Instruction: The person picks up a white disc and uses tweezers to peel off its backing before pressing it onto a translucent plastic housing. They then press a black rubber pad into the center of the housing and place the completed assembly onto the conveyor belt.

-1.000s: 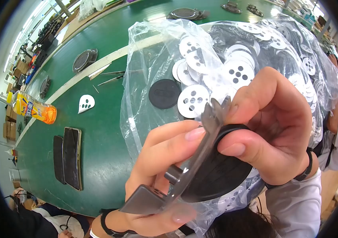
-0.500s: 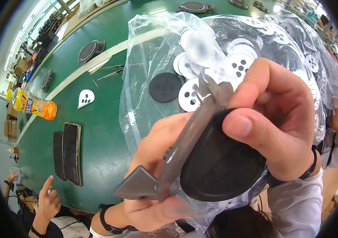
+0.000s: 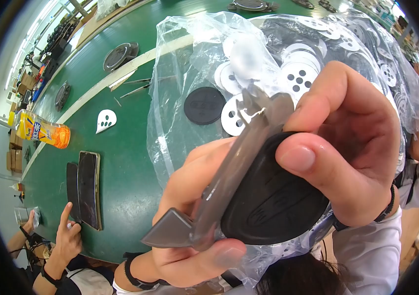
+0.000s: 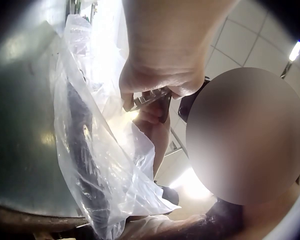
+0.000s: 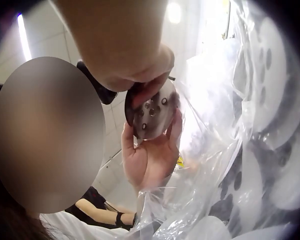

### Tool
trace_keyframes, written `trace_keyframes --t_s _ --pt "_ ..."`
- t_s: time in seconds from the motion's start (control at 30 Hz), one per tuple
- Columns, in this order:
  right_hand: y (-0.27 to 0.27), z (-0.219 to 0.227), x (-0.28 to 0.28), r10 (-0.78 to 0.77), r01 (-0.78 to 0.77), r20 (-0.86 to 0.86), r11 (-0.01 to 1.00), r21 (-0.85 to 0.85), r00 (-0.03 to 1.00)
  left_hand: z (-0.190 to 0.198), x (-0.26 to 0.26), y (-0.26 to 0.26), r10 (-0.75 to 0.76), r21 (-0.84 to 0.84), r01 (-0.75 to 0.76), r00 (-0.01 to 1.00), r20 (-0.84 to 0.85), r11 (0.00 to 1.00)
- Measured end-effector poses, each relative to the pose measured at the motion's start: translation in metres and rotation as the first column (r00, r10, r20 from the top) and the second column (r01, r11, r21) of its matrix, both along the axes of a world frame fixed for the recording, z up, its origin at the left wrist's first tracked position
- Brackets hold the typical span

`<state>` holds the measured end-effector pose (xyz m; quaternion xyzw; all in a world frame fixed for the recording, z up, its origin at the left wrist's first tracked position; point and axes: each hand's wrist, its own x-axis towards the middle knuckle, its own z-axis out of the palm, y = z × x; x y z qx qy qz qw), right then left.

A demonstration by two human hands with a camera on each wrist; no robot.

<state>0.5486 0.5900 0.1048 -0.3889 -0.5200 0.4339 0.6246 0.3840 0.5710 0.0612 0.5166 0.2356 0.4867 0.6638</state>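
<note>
In the head view my left hand (image 3: 190, 216) grips a grey translucent plastic part (image 3: 234, 172) with a pointed tab at its lower end. My right hand (image 3: 352, 142) pinches a black oval pad (image 3: 273, 201) by its upper edge, thumb on its face. The pad lies tilted close along the grey part's right side; whether they touch all along cannot be told. The right wrist view shows the grey part's round holed face (image 5: 157, 112) between the left hand (image 5: 152, 162) below and the right hand (image 5: 152, 87) above.
Behind the hands lies a clear plastic bag (image 3: 170, 98) with several white holed discs (image 3: 298, 78) and a black disc (image 3: 203, 105). To the left are a white piece (image 3: 106, 121), two dark slabs (image 3: 89, 189), tweezers (image 3: 138, 89), a bottle (image 3: 42, 130) and another person's hand (image 3: 68, 236).
The grey part and pad have turned to show more of the pad's face, and the right hand has shifted slightly up and outward. Another person's hand has come in at lower left.
</note>
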Motion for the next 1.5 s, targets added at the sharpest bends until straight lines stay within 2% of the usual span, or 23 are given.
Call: trace_keyframes --t_s 0.07,0.17,0.23,0.4,0.47,0.53,0.57,0.67,0.73,0.77,0.83,0.97,1.0,1.07,1.13,1.2,1.23,1.27,1.33,1.37,1.43,1.47,1.5 --pt "0.003 -0.005 0.006 0.011 -0.012 0.014 1.000 0.001 1.000 -0.003 0.001 0.002 -0.024 0.076 0.021 0.999 0.040 0.997" --pt "0.004 -0.026 0.017 0.098 -0.098 -0.017 0.995 -0.016 0.995 -0.002 0.000 0.003 -0.024 0.124 0.024 1.000 0.002 0.992" --pt "0.002 -0.013 0.000 0.032 -0.042 0.049 0.976 0.216 0.998 -0.002 0.002 0.003 -0.020 0.118 0.018 1.000 0.017 0.993" --pt "0.005 -0.024 0.005 0.011 -0.026 0.072 0.978 0.208 0.997 -0.002 0.002 0.003 -0.025 0.097 0.022 0.999 0.033 0.995" --pt "0.005 -0.020 0.008 0.009 -0.023 0.064 0.976 0.217 0.998 0.001 0.003 0.000 0.008 0.027 -0.008 1.000 -0.011 1.000" --pt "0.003 -0.010 0.016 0.100 -0.107 0.136 0.993 0.047 0.986 0.001 0.001 0.000 0.006 0.032 -0.005 1.000 -0.030 0.999" --pt "0.003 -0.012 0.016 0.097 -0.104 0.138 0.993 0.048 0.986 0.000 0.000 0.000 0.003 0.038 -0.001 0.999 -0.047 0.999" --pt "0.006 -0.022 0.014 0.048 -0.070 0.147 0.987 0.147 0.988 -0.003 -0.001 0.002 -0.009 0.055 0.009 1.000 0.007 0.998" --pt "0.011 -0.028 0.011 -0.069 -0.013 0.227 0.938 0.345 0.972 -0.004 -0.003 0.001 -0.014 0.055 0.013 1.000 0.008 0.998" --pt "0.008 -0.026 0.013 -0.070 -0.013 0.226 0.938 0.345 0.972 -0.003 -0.004 0.001 -0.014 0.054 0.013 1.000 0.007 0.998" --pt "0.004 -0.011 0.018 -0.038 -0.015 0.299 0.984 0.175 0.954 -0.002 0.000 0.001 -0.008 0.036 0.008 1.000 0.008 0.999" --pt "0.005 -0.010 0.018 -0.015 -0.041 0.331 0.986 0.163 0.944 0.001 0.001 -0.001 0.000 -0.014 0.001 1.000 0.007 1.000" --pt "0.007 -0.012 0.012 -0.027 -0.031 0.265 0.977 0.213 0.964 0.000 0.001 -0.002 0.000 -0.015 0.000 1.000 0.006 1.000" --pt "0.007 -0.013 0.012 -0.033 -0.020 0.197 0.965 0.262 0.980 -0.002 0.000 -0.002 0.007 0.017 -0.007 1.000 0.008 1.000" --pt "0.006 -0.012 0.020 -0.095 -0.005 0.370 0.966 0.259 0.924 -0.003 -0.001 -0.001 -0.001 0.046 0.001 1.000 -0.005 0.999" --pt "0.006 -0.012 0.023 -0.096 -0.015 0.398 0.964 0.266 0.912 -0.006 -0.004 0.003 -0.010 0.078 0.011 1.000 -0.016 0.997" --pt "0.006 -0.012 0.023 -0.098 -0.025 0.427 0.962 0.273 0.899 -0.011 -0.008 0.007 -0.075 0.195 0.084 0.996 -0.053 0.977" --pt "0.005 -0.015 0.019 -0.097 -0.025 0.428 0.962 0.272 0.899 -0.014 -0.010 0.009 -0.134 0.305 0.158 0.986 -0.097 0.939" --pt "0.006 -0.024 0.007 -0.211 0.099 0.285 0.927 0.362 0.935 -0.014 -0.010 0.009 -0.115 0.325 0.147 0.987 -0.115 0.934" --pt "0.006 -0.020 0.012 -0.210 0.098 0.285 0.927 0.362 0.935 -0.013 -0.010 0.009 -0.097 0.347 0.138 0.986 -0.133 0.928" --pt "0.008 -0.010 0.027 -0.138 -0.074 0.551 0.935 0.346 0.823 -0.011 -0.010 0.009 -0.059 0.390 0.122 0.984 -0.168 0.913" --pt "0.008 -0.015 0.026 -0.138 -0.074 0.551 0.935 0.346 0.823 -0.010 -0.010 0.009 -0.040 0.411 0.114 0.982 -0.185 0.904" --pt "0.010 -0.021 0.022 -0.171 -0.026 0.470 0.924 0.382 0.866 -0.007 -0.010 0.007 -0.040 0.412 0.114 0.982 -0.185 0.904"
